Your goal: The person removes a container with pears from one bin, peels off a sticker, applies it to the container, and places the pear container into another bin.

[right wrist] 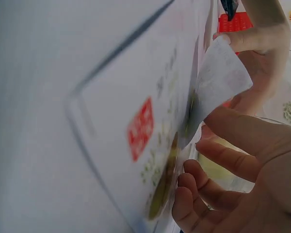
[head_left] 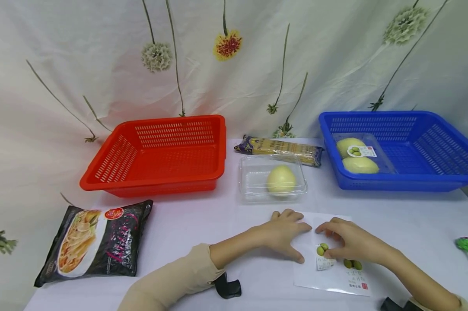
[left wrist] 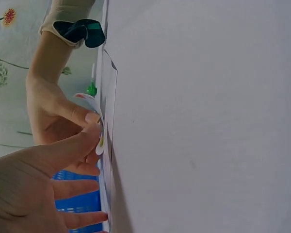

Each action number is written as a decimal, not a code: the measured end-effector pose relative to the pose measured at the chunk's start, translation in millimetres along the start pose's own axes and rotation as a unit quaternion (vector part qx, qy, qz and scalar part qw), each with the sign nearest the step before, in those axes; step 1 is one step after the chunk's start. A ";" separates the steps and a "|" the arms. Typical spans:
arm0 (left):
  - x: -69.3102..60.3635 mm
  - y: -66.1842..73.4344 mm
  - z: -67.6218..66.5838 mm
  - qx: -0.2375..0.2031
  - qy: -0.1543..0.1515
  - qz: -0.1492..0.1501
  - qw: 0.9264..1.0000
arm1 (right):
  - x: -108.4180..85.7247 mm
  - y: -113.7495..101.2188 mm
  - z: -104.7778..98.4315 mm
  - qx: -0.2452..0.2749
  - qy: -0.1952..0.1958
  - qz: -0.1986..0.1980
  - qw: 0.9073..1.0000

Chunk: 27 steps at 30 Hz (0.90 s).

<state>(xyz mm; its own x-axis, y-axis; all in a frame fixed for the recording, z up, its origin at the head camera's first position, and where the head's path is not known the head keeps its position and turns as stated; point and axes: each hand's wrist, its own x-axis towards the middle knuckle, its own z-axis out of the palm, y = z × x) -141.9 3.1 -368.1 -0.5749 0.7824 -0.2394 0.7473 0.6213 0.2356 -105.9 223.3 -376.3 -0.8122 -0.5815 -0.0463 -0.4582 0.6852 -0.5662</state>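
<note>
In the head view, a label sheet (head_left: 311, 280) lies on the white table (head_left: 171, 255) right before the person, probably so that both hands can reach it at once. The left hand (head_left: 284, 235) is spread, fingers apart and empty, by the sheet's left edge, likely to steady it. The right hand (head_left: 348, 239) has its fingers curled in and appears to grip a small label (head_left: 325, 264) at the thumb, over the sheet's middle. Just beyond the sheet's far-left corner stands a clear box (head_left: 249, 181) holding one pale fruit (head_left: 281, 179), seemingly kept within easy reach; a pasta pack (head_left: 284, 149) lies behind it. Toward the table's far-right corner, a blue basket (head_left: 397, 183) holds a labelled fruit pack (head_left: 359, 165) at its left wall; the red basket (head_left: 179, 190) stands at the far-left part. A black food bag (head_left: 97, 242) lies by the table's left edge, a lollipop (head_left: 467, 245) near its right. In the left wrist view, the label bends up at the right thumb, perhaps to keep its back free. In the right wrist view, it stands tilted above the sheet, the other fingertips tucked low beside the sheet's edge.
</note>
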 end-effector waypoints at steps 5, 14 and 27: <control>2.1 5.5 2.4 0.042 -0.015 -0.013 0.999 | 1.5 -5.3 4.7 0.003 -0.013 0.002 1.000; 2.8 7.0 4.8 0.049 -0.010 -0.023 0.998 | 2.2 -6.5 8.0 0.009 -0.011 -0.026 1.000; 2.5 10.8 5.4 0.055 -0.010 -0.037 0.998 | -3.0 -8.4 -7.1 0.057 0.016 -0.109 0.992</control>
<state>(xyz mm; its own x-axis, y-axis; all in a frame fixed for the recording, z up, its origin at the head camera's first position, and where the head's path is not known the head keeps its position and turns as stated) -133.4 11.5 -371.3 -0.6237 0.7331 -0.2713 0.7361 0.6676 0.1118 -102.1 222.4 -365.5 -0.7103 -0.6949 0.1125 -0.5816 0.4893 -0.6499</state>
